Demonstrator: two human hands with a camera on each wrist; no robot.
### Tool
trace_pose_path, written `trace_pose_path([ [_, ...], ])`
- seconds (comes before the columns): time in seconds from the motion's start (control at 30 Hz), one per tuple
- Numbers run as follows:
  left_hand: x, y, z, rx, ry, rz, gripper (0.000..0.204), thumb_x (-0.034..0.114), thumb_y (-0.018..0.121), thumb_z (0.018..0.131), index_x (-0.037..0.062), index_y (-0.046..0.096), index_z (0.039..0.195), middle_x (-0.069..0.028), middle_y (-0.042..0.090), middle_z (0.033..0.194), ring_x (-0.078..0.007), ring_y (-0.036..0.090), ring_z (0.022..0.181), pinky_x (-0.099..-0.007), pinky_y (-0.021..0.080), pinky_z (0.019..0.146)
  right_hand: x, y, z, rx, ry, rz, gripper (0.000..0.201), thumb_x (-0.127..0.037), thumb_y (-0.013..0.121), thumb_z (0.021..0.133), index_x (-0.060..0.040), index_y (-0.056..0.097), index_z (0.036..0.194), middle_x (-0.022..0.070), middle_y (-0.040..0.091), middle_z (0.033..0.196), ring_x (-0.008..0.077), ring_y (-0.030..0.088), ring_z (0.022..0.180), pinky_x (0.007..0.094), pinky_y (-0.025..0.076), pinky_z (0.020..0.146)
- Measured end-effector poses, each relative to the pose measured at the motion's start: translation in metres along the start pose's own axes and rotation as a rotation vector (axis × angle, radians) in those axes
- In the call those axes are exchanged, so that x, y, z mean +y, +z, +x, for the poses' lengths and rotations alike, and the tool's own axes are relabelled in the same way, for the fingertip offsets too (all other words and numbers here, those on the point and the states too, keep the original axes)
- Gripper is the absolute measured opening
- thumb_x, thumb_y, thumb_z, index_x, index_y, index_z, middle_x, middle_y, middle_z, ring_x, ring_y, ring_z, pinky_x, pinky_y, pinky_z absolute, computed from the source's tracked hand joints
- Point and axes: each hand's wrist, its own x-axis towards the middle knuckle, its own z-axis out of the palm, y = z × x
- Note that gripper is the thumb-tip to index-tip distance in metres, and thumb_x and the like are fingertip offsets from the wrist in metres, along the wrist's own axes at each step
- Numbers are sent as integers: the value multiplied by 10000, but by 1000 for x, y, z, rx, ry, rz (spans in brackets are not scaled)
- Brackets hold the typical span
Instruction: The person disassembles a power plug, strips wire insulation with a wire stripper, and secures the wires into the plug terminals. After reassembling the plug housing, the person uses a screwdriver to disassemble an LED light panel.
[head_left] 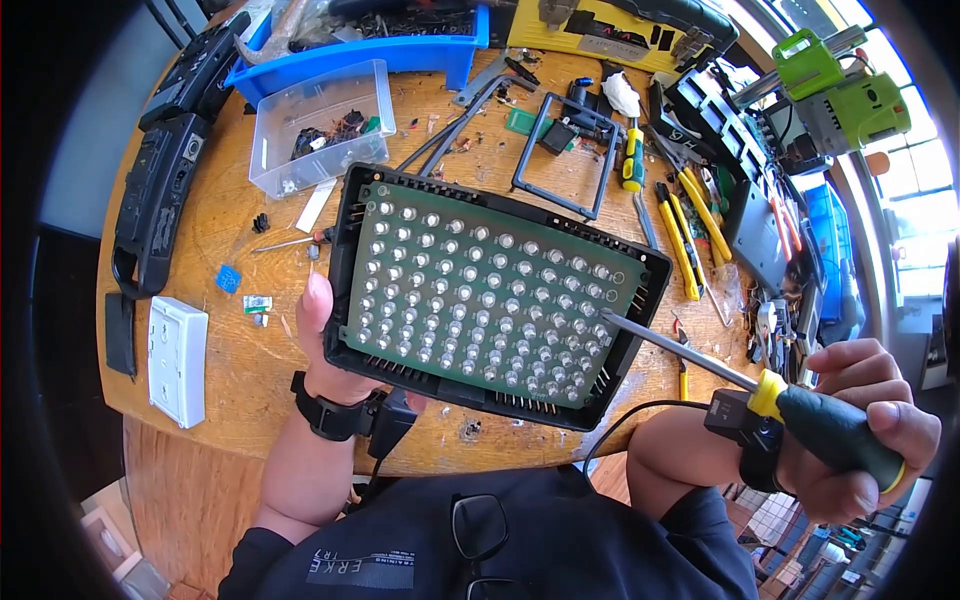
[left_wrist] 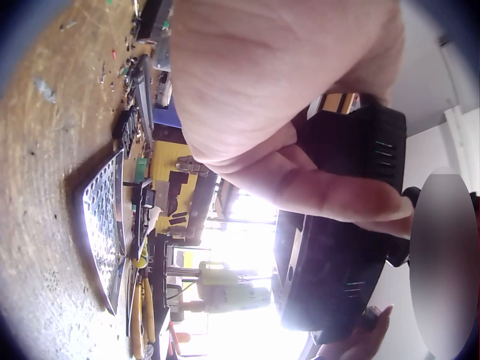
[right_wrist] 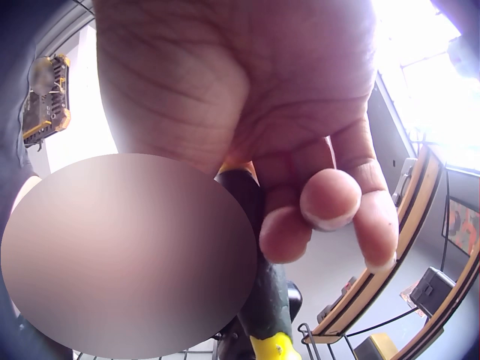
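A green circuit board (head_left: 480,310) with rows of clear round LEDs sits inside a black housing (head_left: 655,275), tilted toward the head camera above the table. My left hand (head_left: 325,350) grips the housing's left edge, thumb in front; in the left wrist view its fingers (left_wrist: 322,195) lie against the black back (left_wrist: 322,262). My right hand (head_left: 870,420) holds a screwdriver by its dark green and yellow handle (head_left: 830,425). The shaft (head_left: 690,352) points left, its tip at the board's right part; whether it touches cannot be told. In the right wrist view the hand (right_wrist: 247,97) curls around the handle (right_wrist: 262,292).
On the wooden table (head_left: 240,350) are a white plastic case (head_left: 178,362), a clear bin (head_left: 320,130), a blue tray (head_left: 360,62), a black frame (head_left: 515,185), and yellow-handled tools (head_left: 680,240). A green drill press (head_left: 850,100) stands back right.
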Motion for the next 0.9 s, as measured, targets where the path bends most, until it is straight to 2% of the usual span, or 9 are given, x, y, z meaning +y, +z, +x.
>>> trace_pose_path([
  [0.1,3,-5,5,-283,-93,-145,851,634,455,826,1,288,1369,-237,453,1283,-320,590,1018,-398,578,633,-1,7,-2,88,-33,-30,539,-560,538,834,-77,528,1073,45,510,609,158,494,528,344,474,606],
  [0.13,1,-4,3,-282,-92,-146,851,634,455,826,1,288,1369,-237,453,1283,-320,590,1018,-398,578,633,-1,6,-2,86,-33,-30,539,-560,538,834,-77,528,1073,45,510,609,158,494,528,344,474,606],
  [0.2,-2,0,-3,236,-25,32,871,638,465,815,0,267,1374,-245,462,1261,-323,628,926,-380,572,481,-1,5,-2,87,-25,-19,532,-558,536,836,-78,529,1067,41,509,607,157,493,525,339,469,601],
  [0.3,4,1,1,-68,-142,-141,885,641,470,807,-4,254,1374,-261,476,1229,-325,658,783,-355,530,350,-1,4,-2,64,-18,-22,522,-552,539,838,-84,530,1068,40,509,607,157,496,526,338,468,603],
  [0.53,5,3,3,-24,-168,-74,885,641,466,808,-11,252,1366,-284,486,1198,-323,653,602,-330,480,269,-2,5,-1,82,-25,-30,494,-530,544,844,-78,537,1045,42,496,589,160,493,517,341,468,604],
  [0.63,4,-1,4,-247,-206,-202,870,643,460,813,-10,281,1360,-261,486,1223,-319,661,766,-374,558,435,-1,4,1,32,0,6,496,-529,537,848,-70,537,1038,40,490,586,162,488,510,339,467,604],
  [0.73,2,0,1,148,-95,-28,847,643,454,821,-4,321,1351,-228,484,1254,-307,612,972,-417,561,699,3,3,-3,70,-30,-7,524,-553,495,861,-64,537,1046,31,476,579,163,495,535,330,463,611],
  [0.8,4,-6,3,-123,-131,-139,825,639,450,828,4,349,1344,-201,481,1279,-292,531,1115,-428,474,889,4,-2,-4,84,-45,140,511,-527,462,884,-48,536,1046,83,537,686,198,543,632,382,487,701],
  [0.9,2,0,2,74,-100,-15,833,646,448,823,5,343,1345,-213,487,1260,-293,587,1026,-408,549,741,11,-1,2,198,-132,145,626,-593,496,838,-17,467,1083,63,515,624,187,539,565,354,507,582],
])
